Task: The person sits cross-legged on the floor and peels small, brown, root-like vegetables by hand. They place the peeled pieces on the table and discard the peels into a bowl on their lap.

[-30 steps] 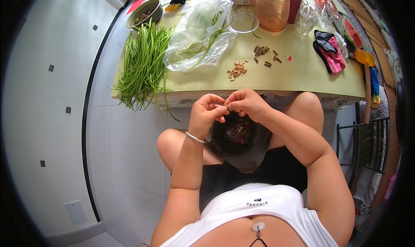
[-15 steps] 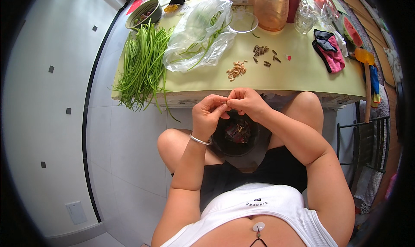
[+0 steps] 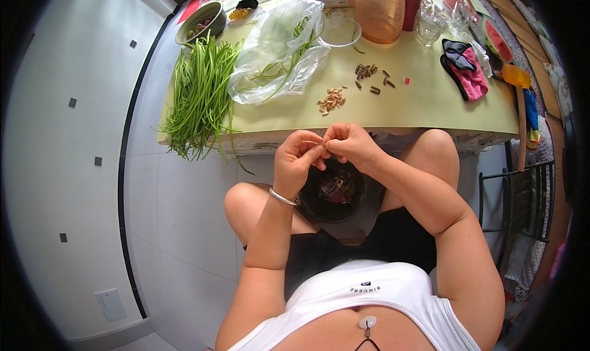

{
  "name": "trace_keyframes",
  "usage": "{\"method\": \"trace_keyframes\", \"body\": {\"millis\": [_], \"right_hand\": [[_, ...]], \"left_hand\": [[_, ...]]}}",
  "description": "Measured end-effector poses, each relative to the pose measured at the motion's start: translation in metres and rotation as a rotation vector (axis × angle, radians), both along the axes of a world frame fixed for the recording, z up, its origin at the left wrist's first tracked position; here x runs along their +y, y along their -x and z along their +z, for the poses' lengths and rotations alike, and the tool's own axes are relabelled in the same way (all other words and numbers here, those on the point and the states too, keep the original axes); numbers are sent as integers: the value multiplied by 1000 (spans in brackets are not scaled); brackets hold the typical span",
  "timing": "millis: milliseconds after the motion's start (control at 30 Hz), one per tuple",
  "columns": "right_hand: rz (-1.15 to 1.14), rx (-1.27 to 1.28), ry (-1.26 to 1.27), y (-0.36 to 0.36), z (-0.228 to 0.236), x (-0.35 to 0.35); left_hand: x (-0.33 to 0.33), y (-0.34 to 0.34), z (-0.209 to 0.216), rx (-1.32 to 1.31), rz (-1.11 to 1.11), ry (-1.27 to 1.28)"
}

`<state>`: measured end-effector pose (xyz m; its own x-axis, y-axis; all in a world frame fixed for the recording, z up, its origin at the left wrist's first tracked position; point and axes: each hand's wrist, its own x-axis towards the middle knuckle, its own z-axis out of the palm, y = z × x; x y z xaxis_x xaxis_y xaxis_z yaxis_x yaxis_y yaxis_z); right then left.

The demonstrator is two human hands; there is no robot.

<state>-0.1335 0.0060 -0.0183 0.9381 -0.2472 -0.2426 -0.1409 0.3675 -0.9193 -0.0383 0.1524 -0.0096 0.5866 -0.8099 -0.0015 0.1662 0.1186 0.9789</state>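
My left hand (image 3: 299, 159) and my right hand (image 3: 348, 143) meet just off the table's near edge, above a dark bin (image 3: 319, 208). Thumbs and fingertips of both are pinched together on a sunflower seed (image 3: 323, 146), mostly hidden by the fingers. Beyond them on the tabletop lies a small heap of pale shelled kernels (image 3: 332, 101). A little farther back and to the right are several dark unshelled sunflower seeds (image 3: 366, 71), some apart from the group.
Green leafy stems (image 3: 200, 99) hang over the table's (image 3: 424, 114) left front edge, beside a clear plastic bag (image 3: 270, 56). Behind stand a basket (image 3: 206, 22), an orange jar (image 3: 379, 13) and a glass (image 3: 430, 22). Pink-black cloth (image 3: 465, 71) and an orange-headed mallet (image 3: 517, 78) lie right.
My fingers have shifted slightly around the seed, still pinched together. The tabletop things appear a little farther left in the view; the heaps look unchanged.
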Motion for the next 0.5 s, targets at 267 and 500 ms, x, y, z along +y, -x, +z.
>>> {"method": "trace_keyframes", "body": {"millis": [267, 500], "right_hand": [[155, 55, 303, 5, 2, 0], [88, 94, 134, 1, 5, 8]], "left_hand": [[5, -12, -4, -76, 105, -106], [9, -17, -10, 115, -28, 5]]}}
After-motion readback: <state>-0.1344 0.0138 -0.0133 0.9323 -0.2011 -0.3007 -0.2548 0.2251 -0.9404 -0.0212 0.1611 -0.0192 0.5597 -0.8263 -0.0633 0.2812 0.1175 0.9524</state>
